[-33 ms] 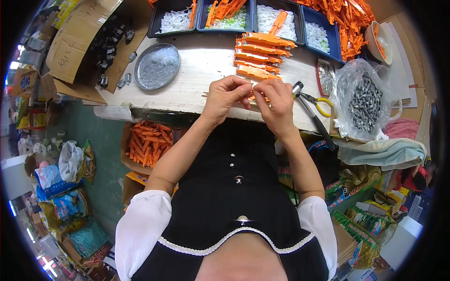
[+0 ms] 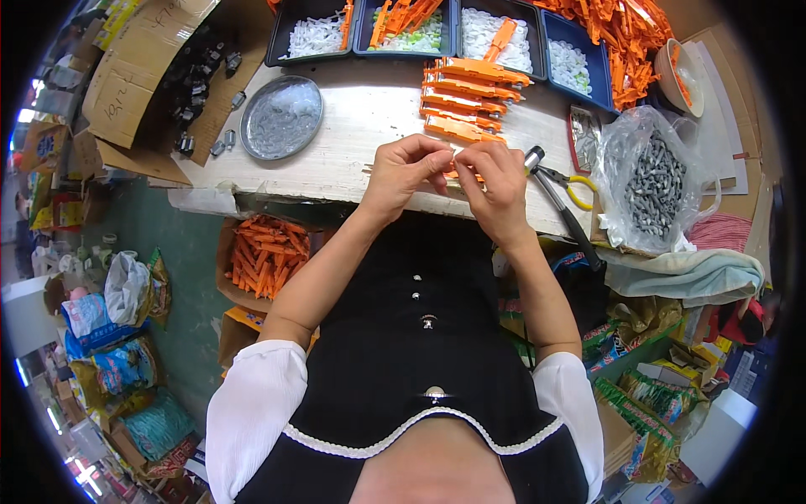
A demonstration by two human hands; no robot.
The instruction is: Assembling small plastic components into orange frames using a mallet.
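Close together over the front edge of the table, my left hand [image 2: 401,178] and my right hand [image 2: 497,190] both have their fingers closed in a pinch. Between them shows a bit of an orange plastic part [image 2: 452,175], mostly covered by the fingers. Something tiny and whitish is at the fingertips, too small to name. Just beyond the hands lies a row of orange plastic parts [image 2: 462,98], side by side on the white tabletop [image 2: 369,101]. A hammer [image 2: 561,206] with a black handle and pliers [image 2: 573,183] with yellow grips rest right of my right hand.
Dark bins [image 2: 395,55] of small white and green pieces line the back, beside an orange heap [image 2: 617,50]. A round grey dish [image 2: 281,118] and a carton [image 2: 138,84] with black pieces stand left. A clear bag [image 2: 617,202] of grey parts sits right. Below is a box of orange parts [image 2: 267,256].
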